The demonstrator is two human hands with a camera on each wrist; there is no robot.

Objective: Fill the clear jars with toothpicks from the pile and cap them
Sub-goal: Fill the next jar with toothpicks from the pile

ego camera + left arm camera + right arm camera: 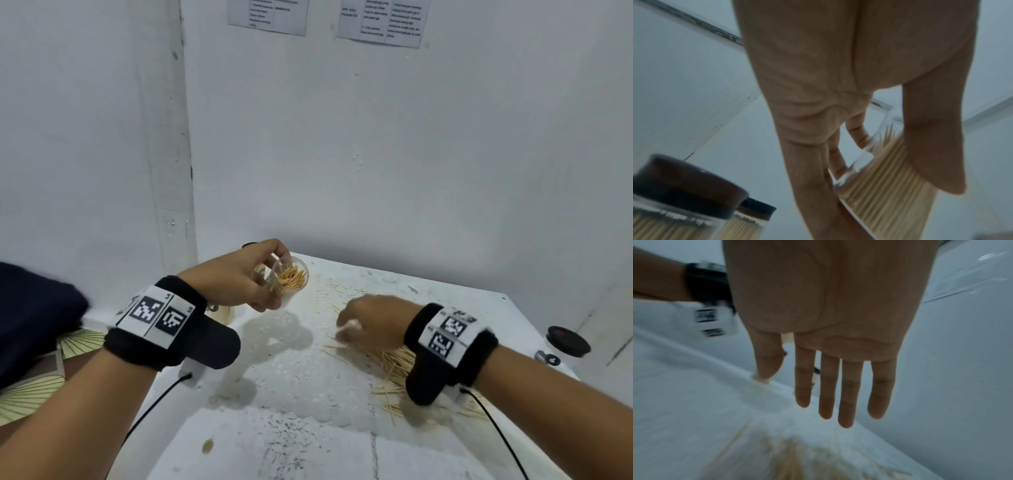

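The left hand held a clear jar off the table, fingers and thumb wrapped round its wall. The jar was tilted, its open mouth turned toward the right hand, and it was well stocked with toothpicks. In the left wrist view the sticks lay packed side by side along most of the jar's length. It carried no cap.

The right hand was over the near edge of the pile on the table. In the right wrist view its fingers were straight and close together, and nothing was held in them. A small pale object near the knuckles in the head view could not be identified.

Two other jars stood on the table at the left, both filled and both fitted with dark caps. A loose dark cap lay at the table's right edge, well apart from the held jar.

Assessment: two jars appeared finished. The third was nearly full and awaited either a last pinch of toothpicks or its cap. A fair quantity of toothpicks remained in the pile and scattered across the surface. Whether further empty jars existed could not be determined.
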